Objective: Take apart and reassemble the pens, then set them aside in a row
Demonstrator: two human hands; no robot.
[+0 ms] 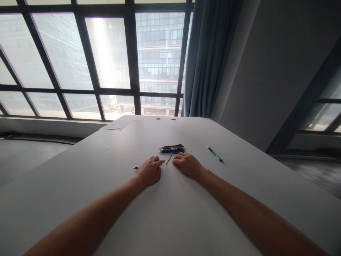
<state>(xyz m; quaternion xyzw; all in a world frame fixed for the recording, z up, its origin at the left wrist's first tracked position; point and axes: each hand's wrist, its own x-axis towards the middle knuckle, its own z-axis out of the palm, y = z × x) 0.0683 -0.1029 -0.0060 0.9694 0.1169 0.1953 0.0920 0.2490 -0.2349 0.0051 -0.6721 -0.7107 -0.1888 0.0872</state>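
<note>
Tabletop (170,217), bent left fingers (154,159) over pen (136,167)

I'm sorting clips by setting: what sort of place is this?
Probably an office or meeting room: there is a long white table, a group of pens lying on it, and a large dark-framed window facing a multi-storey building.

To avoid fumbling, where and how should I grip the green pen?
The green pen is probably best pinched mid-barrel from above, the right hand coming from its left: it lies flat, apart from the pen pile, both long sides clear.
</note>
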